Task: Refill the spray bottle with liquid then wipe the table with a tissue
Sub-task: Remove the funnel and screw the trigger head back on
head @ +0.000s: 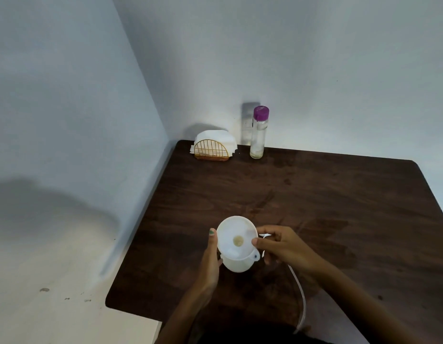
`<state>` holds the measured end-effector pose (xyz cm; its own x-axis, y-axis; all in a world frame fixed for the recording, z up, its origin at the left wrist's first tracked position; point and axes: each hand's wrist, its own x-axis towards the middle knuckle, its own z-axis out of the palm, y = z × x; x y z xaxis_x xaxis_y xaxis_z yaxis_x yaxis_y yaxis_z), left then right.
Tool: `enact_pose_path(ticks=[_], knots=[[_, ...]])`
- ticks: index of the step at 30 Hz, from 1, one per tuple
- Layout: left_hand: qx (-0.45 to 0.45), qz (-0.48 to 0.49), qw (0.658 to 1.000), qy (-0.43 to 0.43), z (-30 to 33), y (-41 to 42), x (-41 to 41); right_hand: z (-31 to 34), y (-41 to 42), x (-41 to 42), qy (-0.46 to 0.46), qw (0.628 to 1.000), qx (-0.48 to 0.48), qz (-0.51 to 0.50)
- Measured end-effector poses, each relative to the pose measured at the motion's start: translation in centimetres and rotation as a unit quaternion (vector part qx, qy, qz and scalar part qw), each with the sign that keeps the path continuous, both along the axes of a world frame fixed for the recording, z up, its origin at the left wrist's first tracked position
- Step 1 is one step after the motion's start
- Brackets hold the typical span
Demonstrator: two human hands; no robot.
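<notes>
**Funnel seated on spray bottle at table's near edge**

While the dark wooden table (pixel 314 207) fills the corner of a pale blue room, I hold a white funnel (pixel 236 238) over the white spray bottle (pixel 236 264), which stands on the table close to my body. My left hand (pixel 210 264) lies along the left side of the funnel and bottle, fingers straight and pressed flat against them, one painted fingertip reaching the funnel's rim. My right hand (pixel 282 247) comes in from the other side: thumb and forefinger pinch the funnel's right rim, while the remaining fingers curl around something white just right of the bottle, which I cannot identify with certainty. A clear thin tube (pixel 301 294) runs from that hand back toward me, curving along the table's near side. Seen from above, the funnel's round mouth hides the bottle's neck, and a small tan patch shows at the funnel's centre hole.

Far from the spray bottle, at the table's back edge against the wall, a glass bottle with a purple cap (pixel 258 134) stands upright, a little pale liquid at its bottom. Just left of it sits a gold wire holder (pixel 211 151) stuffed with white tissues (pixel 215 137).
</notes>
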<state>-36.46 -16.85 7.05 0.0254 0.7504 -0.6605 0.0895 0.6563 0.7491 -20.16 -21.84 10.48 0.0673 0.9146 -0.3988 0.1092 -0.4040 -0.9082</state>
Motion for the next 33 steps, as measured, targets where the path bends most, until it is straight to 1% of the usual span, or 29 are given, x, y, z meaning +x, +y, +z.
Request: enact_pose_path(ticks=[1, 2, 3, 7, 11, 13, 18, 22, 25, 29, 31, 33], knots=[[-0.013, -0.059, 0.997, -0.052, 0.4, -0.1, 0.3, 0.1, -0.1, 0.0, -0.003, 1.0, 0.0, 0.0], [-0.009, -0.09, 0.994, -0.069, 0.5, -0.2, 0.0, 0.1, -0.1, 0.0, -0.007, 1.0, -0.002, 0.003], [0.004, -0.095, 0.993, -0.074, 0.2, -0.2, -0.7, 0.1, -0.1, 0.0, -0.009, 1.0, -0.005, 0.007], [-0.005, -0.092, 0.993, -0.075, 0.5, -0.1, 0.0, 0.1, -0.2, -0.1, -0.002, 1.0, -0.011, 0.01], [0.005, -0.082, 0.994, -0.075, 0.5, -0.1, 0.0, 0.5, -0.3, 0.2, 0.016, 1.0, -0.014, 0.0], [-0.003, -0.094, 0.993, -0.067, 0.8, -0.1, 0.1, 0.7, -0.3, 0.3, 0.021, 1.0, -0.017, 0.001], [0.012, -0.119, 0.99, -0.073, 1.1, 0.1, 0.5, 1.2, -0.5, 0.8, 0.029, 0.999, -0.026, -0.002], [0.075, -0.141, 0.987, -0.027, 1.5, 0.7, 0.7, 1.6, -0.4, 1.3, 0.037, 0.999, -0.025, -0.004], [0.089, -0.133, 0.987, 0.008, 1.7, 1.3, 0.7, 1.9, -0.3, 1.7, 0.057, 0.998, -0.028, 0.0], [0.175, -0.186, 0.967, 0.021, 3.5, 2.1, 0.6, 2.5, -0.2, 2.9, 0.096, 0.995, -0.018, 0.001], [0.212, -0.218, 0.952, 0.027, 4.5, 2.8, 0.8, 2.8, -0.1, 3.7, 0.087, 0.996, -0.002, -0.006], [0.245, -0.257, 0.934, 0.049, 4.8, 3.7, 1.4, 2.8, 0.3, 4.6, 0.059, 0.998, 0.018, -0.019]])
